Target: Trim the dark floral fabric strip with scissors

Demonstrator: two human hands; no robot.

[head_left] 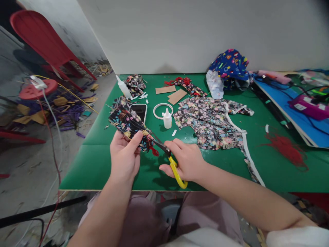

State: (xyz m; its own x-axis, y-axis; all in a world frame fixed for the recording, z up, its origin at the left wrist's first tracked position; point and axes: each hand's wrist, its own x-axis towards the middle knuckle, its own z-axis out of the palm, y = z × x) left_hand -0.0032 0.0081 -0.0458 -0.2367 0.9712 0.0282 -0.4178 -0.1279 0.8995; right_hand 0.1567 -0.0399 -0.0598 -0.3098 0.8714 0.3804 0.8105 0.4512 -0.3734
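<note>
My left hand (126, 151) pinches a dark floral fabric piece (127, 120) above the near edge of the table. My right hand (186, 158) is closed round yellow-handled scissors (177, 173), whose dark blades point left and meet the right edge of the fabric. A bit of red thread (154, 151) hangs below the blades. Behind the fabric lies a phone (140, 111), partly covered. A white ring (157, 110) rests beside a small white squeeze bottle (167, 120). A larger floral cloth with a white edge (213, 121) lies spread to the right.
Brown card pieces (177, 96), a floral strip with red thread (191, 87) and a second bottle (123, 88) lie farther back. On the right are a blue patterned cloth (228, 65), red threads (288, 149) and a purple device (308, 107). A red chair (43, 37) stands left.
</note>
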